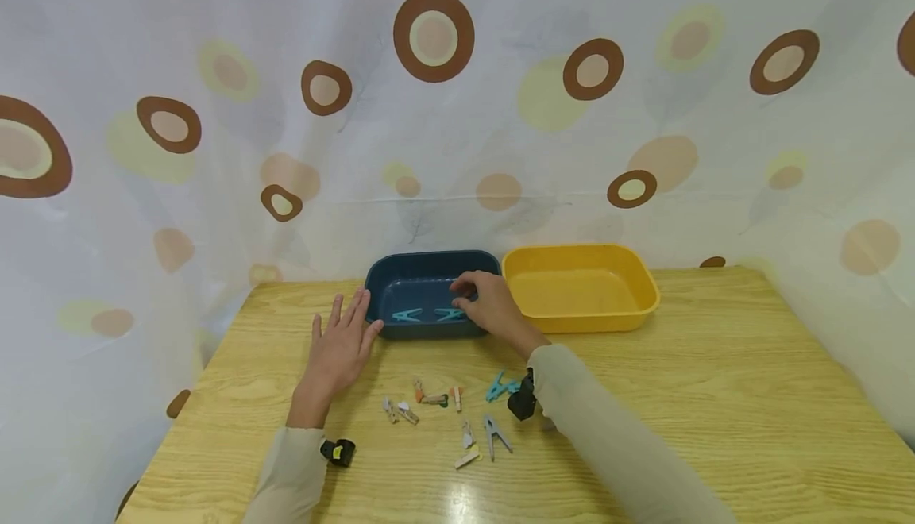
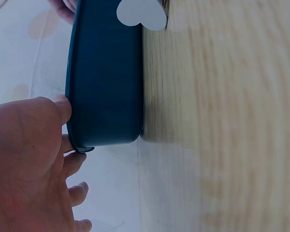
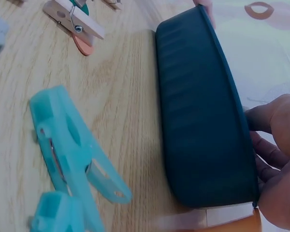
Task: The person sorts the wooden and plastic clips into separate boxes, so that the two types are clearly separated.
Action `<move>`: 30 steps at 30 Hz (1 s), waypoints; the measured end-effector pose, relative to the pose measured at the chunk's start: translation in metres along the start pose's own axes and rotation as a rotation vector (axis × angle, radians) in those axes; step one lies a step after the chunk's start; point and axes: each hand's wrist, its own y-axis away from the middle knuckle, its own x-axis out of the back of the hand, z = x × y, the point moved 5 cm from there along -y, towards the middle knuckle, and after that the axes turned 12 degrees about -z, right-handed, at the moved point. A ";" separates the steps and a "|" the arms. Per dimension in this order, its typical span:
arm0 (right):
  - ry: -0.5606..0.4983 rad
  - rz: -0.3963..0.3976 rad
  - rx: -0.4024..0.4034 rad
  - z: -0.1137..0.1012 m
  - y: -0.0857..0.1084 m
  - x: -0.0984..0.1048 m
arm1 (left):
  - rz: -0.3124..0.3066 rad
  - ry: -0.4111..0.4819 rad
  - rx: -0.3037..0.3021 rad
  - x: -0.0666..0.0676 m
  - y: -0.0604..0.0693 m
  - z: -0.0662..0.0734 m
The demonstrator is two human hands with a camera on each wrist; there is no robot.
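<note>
At the left end of a dark blue tray my left hand lies with its fingers spread. Its thumb touches the rim in the left wrist view. Over the tray's right end is my right hand, fingers loosely bent and no object visible in them. Inside the tray two teal clothespins lie apart, the right one just below the right fingertips. In the right wrist view, the tray wall partly hides those fingers.
A yellow tray adjoins the blue one on the right. On the wooden table in front lie more teal clothespins, a grey clothespin and several small wooden clothespins with decorations. A patterned cloth hangs behind.
</note>
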 end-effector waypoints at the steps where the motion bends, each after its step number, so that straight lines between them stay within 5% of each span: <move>1: -0.006 -0.004 0.005 0.000 0.001 0.001 | 0.001 0.000 -0.002 0.000 0.000 0.000; 15: -0.025 -0.024 0.107 -0.009 0.028 0.026 | -0.019 -0.006 0.005 0.000 0.001 0.000; 30: -0.027 0.062 0.148 -0.003 0.085 0.046 | -0.018 -0.003 0.009 -0.001 0.002 -0.002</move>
